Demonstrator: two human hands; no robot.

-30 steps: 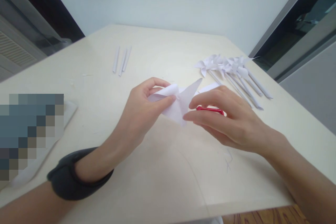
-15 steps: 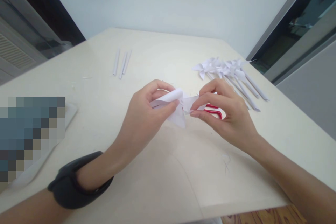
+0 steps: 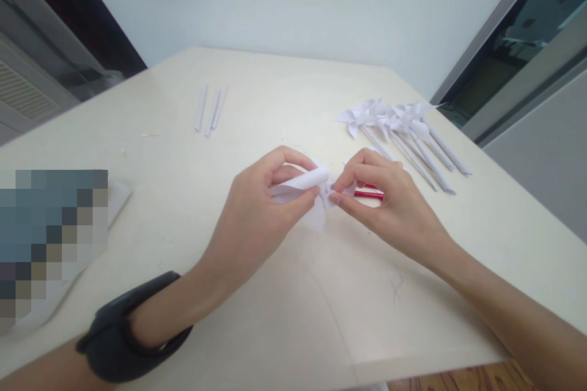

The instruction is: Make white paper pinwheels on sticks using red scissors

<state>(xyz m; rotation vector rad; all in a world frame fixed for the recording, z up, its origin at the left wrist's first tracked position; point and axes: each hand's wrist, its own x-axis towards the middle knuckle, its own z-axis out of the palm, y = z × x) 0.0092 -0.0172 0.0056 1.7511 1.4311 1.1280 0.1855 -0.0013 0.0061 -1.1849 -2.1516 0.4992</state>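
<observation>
Between my hands is a white paper pinwheel (image 3: 300, 181) with curled blades, held above the table. My left hand (image 3: 261, 201) is closed on it, the thumb pressing near its centre and the fingers behind a rolled blade. My right hand (image 3: 385, 195) pinches the pinwheel's right side close to the middle, thumb against index finger. What lies under the fingertips is hidden. Behind my right hand lies a red-handled tool (image 3: 369, 194), mostly covered, its kind unclear.
Several finished paper pinwheels (image 3: 394, 119) on rolled paper sticks lie at the back right. Three loose paper tubes (image 3: 211, 113) rest at the back left. A pixelated flat object (image 3: 50, 238) is at the left edge of the white table (image 3: 275, 317). Small scraps dot the surface.
My right fingers have moved left, from the outer part of a blade to near the pinwheel's centre. My left hand and the pinwheel have shifted slightly right and down.
</observation>
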